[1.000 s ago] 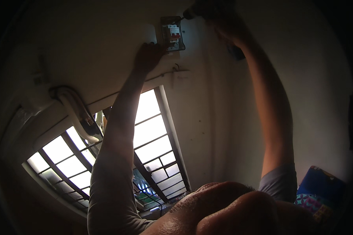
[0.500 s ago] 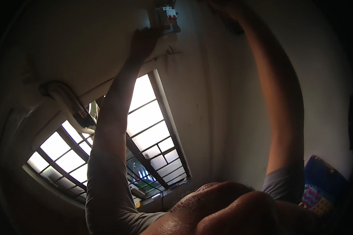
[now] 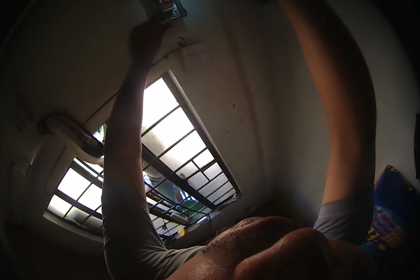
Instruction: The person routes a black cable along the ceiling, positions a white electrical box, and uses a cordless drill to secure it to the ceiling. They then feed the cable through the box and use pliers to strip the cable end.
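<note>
High up in the head view, my left hand [image 3: 146, 38] is raised to a small wall-mounted circuit breaker box [image 3: 180, 9], partly cut off by the top edge. Its fingers stretch up over the lower part of the box, in front of the breaker, and look spread rather than closed. They are dark, and their exact contact with the breaker is hard to make out. My right forearm [image 3: 333, 88] reaches up past the top edge, so the right hand is out of sight.
A barred window [image 3: 172, 130] glows bright behind my left arm. A thick curved pipe [image 3: 72, 133] runs along the wall left of it. A thin cable [image 3: 165, 57] trails below the box. Colourful patterned fabric [image 3: 387, 224] lies at the lower right.
The view has shifted, so the breaker box sits higher and further left. My left hand has moved up over its lower part, and my right hand has left the picture at the top.
</note>
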The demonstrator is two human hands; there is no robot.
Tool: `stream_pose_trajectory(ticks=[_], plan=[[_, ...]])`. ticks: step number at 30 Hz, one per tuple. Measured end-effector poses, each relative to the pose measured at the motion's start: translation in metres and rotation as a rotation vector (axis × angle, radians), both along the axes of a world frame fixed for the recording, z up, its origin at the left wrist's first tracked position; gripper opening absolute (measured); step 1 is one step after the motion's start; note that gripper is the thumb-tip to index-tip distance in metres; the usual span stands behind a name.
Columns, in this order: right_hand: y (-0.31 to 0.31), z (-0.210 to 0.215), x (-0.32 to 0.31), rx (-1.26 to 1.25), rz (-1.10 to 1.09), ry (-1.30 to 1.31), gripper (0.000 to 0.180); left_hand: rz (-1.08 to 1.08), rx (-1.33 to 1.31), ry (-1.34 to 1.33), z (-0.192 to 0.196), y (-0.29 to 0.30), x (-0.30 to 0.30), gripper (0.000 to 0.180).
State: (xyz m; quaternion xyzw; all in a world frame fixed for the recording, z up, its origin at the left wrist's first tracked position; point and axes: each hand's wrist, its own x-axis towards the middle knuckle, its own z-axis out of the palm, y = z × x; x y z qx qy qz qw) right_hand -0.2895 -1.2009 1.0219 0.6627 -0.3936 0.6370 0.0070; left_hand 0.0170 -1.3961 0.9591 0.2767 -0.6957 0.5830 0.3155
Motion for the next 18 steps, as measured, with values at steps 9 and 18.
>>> stream_pose_trajectory(ticks=[9, 18], plan=[[0.000, -0.027, -0.013, -0.132, -0.079, 0.157, 0.024, 0.097, 0.065, 0.160, -0.006, 0.014, -0.015, 0.050], [-0.009, -0.045, -0.020, -0.131, -0.082, 0.162, 0.024, 0.023, 0.098, 0.216, -0.006, 0.000, -0.007, 0.055]])
